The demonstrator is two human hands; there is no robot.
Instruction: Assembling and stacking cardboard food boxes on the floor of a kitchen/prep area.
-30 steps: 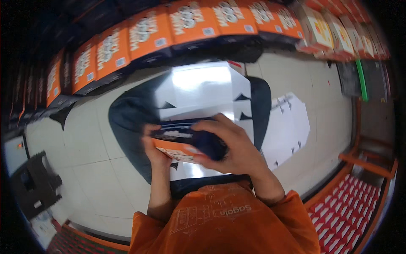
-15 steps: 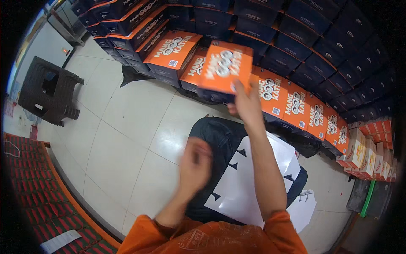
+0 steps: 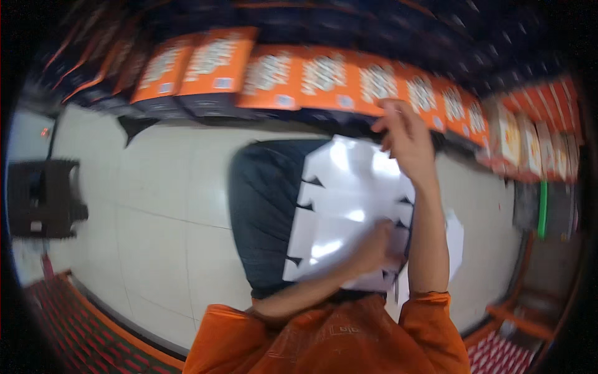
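Note:
A flat white die-cut cardboard sheet (image 3: 339,212), glossy and notched along its sides, lies across my lap over dark trousers. My left hand (image 3: 381,246) reaches across its lower right part; motion smears the fingers. Beyond the sheet's far right corner, my right hand (image 3: 408,140) is raised with fingers apart and slightly bent, holding nothing. Just past it runs a row of boxes with orange lids and dark sides, among them an orange-topped box (image 3: 218,61) standing higher than the one to its right.
Dark stacked boxes (image 3: 374,28) rise behind the row. White-and-orange cartons (image 3: 507,140) stand at right. More white sheets (image 3: 453,240) lie on the tiled floor (image 3: 168,187) by my right side. Dark stacked stools (image 3: 47,199) stand at left, and a red-and-green patterned surface (image 3: 93,330) is at lower left.
My right hand has let go of the orange-topped box and come back toward me, empty. My left hand has swung right, over the white sheet. The view has turned to the right.

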